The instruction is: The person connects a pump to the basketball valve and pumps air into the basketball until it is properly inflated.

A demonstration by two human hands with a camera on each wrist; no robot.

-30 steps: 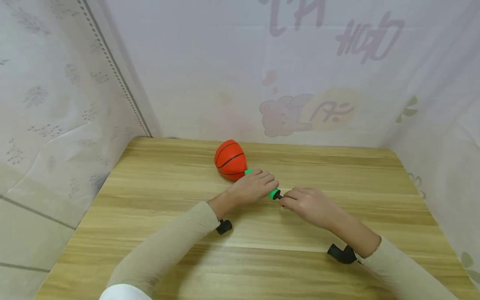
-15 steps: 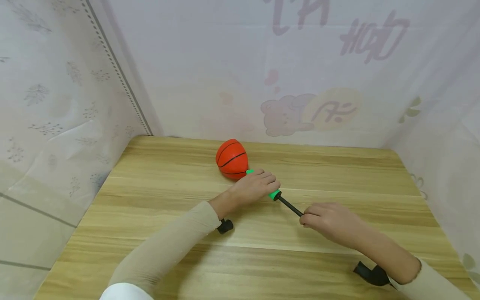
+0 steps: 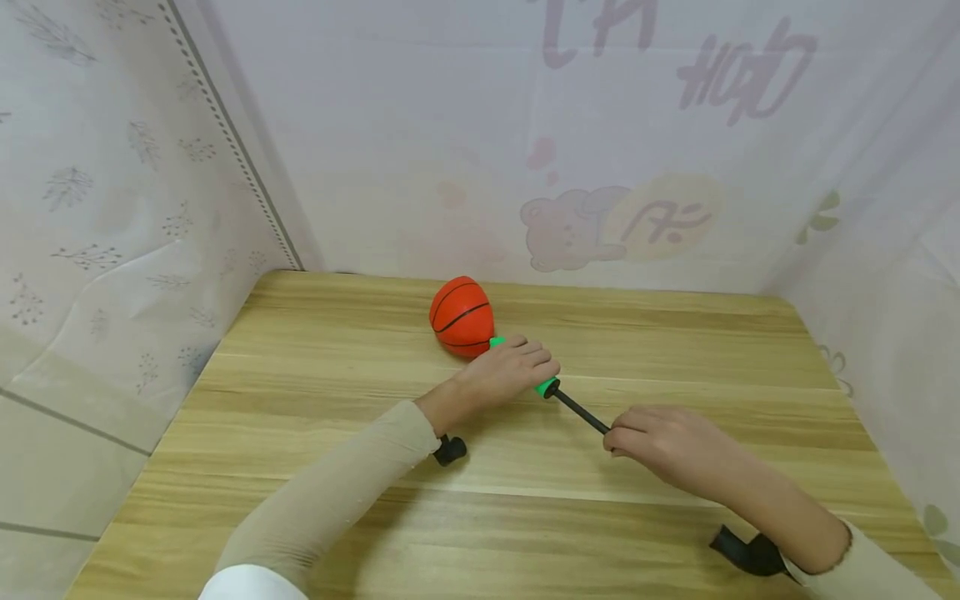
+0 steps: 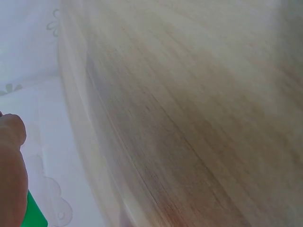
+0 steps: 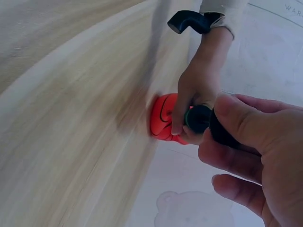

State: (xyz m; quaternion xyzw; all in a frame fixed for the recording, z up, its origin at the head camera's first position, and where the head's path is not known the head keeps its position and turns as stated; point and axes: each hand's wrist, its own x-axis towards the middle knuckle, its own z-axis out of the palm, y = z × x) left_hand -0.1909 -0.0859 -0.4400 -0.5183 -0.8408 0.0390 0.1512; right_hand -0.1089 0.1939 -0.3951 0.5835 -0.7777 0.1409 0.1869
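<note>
An orange ball (image 3: 461, 317) with black seams, like a small basketball, lies on the table and bulges unevenly, not quite round. My left hand (image 3: 501, 371) grips the green barrel (image 3: 546, 387) of a hand pump, its far end right at the ball. From the barrel a black rod (image 3: 583, 412) sticks out toward my right hand (image 3: 667, 450), which holds the pump's handle. The right wrist view shows that black handle (image 5: 222, 135) pinched between thumb and fingers. In the left wrist view, only part of the left hand (image 4: 12, 175) and a green bit of barrel appear.
The wooden table (image 3: 375, 542) runs up to a pale printed cloth (image 3: 420, 167) at the back, with more cloth at both sides. A black curved mount sits at each wrist, the left mount (image 3: 450, 451) and the right mount (image 3: 746, 552), both low over the table.
My right hand has moved right and toward me, drawing the rod out of the barrel; it has hardly moved in the last half second. Left hand and ball stay in place.
</note>
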